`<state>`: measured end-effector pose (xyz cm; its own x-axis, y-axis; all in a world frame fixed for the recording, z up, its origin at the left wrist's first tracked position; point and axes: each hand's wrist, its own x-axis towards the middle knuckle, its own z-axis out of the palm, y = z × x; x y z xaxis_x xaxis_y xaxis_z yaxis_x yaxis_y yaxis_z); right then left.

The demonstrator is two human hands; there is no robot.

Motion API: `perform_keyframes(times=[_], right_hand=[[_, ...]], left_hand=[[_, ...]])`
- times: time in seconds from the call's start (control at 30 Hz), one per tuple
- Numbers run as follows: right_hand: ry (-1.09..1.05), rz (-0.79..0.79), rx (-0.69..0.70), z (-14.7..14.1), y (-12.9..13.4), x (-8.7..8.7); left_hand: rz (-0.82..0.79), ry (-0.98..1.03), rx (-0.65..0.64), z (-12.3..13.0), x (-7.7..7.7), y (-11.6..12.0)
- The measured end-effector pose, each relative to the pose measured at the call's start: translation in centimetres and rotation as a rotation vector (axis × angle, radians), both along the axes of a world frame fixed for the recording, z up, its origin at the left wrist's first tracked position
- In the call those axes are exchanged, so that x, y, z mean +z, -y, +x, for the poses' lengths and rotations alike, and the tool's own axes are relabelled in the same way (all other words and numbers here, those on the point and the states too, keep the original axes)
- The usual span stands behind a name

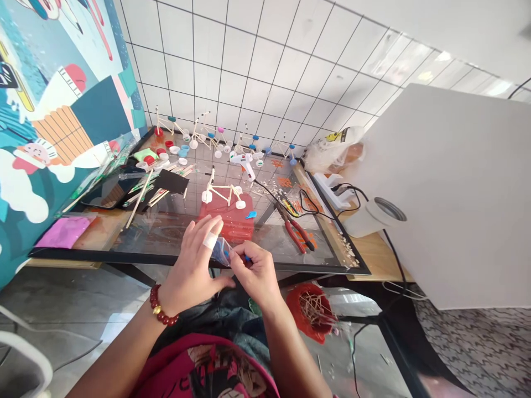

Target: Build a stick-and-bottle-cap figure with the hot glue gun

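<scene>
My right hand [258, 272] is closed in a pinch on a small clear plastic bag [223, 251] with something blue inside. My left hand [193, 262] is beside the bag, its fingers stretched out and the thumb apart; white tape wraps one finger. Just beyond my hands lies a red board [233, 225]. On it stands a little bicycle-like stick model [224, 193] with white round wheels. A small blue piece [251, 214] rests near the board's right side.
Pliers [296, 226] and a white glue gun [244, 161] with its cord lie on the glass table. Several stick models [211, 135] line the back. Loose sticks [141, 199] and a pink packet [65, 232] are leftward. A red bin [298, 315] holds sticks below.
</scene>
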<state>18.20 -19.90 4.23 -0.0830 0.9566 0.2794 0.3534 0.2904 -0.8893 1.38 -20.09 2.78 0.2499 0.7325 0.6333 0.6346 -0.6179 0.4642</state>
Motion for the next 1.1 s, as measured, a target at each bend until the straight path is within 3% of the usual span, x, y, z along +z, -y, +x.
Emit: perform_keyframes(times=[0.17,0.23,0.33,0.43,0.53,0.7,0.8,0.97,1.1], right_hand=[[0.051,0.035,-0.077,0.3,0.0,-0.3],[-0.024,-0.004,-0.093,0.7,-0.1,-0.5],[-0.215,-0.113,0.050,1.5,0.0,-0.3],[-0.261,-0.155,0.191,1.6,0.4,0.1],[-0.160,-0.062,0.093,1.1,0.7,0.0],[0.112,0.225,-0.118,0.9,0.5,-0.6],[0.099,0.351,-0.059,1.2,-0.1,-0.6],[0.064,0.278,0.117,1.6,-0.7,-0.4],[0.194,0.285,0.048,1.8,-0.5,-0.5]], left_hand=[[0.040,0.127,0.048,-0.1,-1.0,-0.7],[0.056,0.158,0.071,-0.2,-1.1,-0.8],[0.047,0.151,0.104,-0.3,-1.3,-0.8],[-0.032,0.145,0.122,-0.2,-1.6,-0.8],[-0.138,0.149,0.129,0.1,-2.1,-0.8],[-0.222,0.197,0.091,0.5,-2.2,-0.7],[-0.257,0.232,0.045,0.8,-1.7,-0.5],[-0.266,0.259,0.028,1.2,-1.5,-0.5],[-0.173,0.212,0.055,1.2,-2.0,-0.7]])
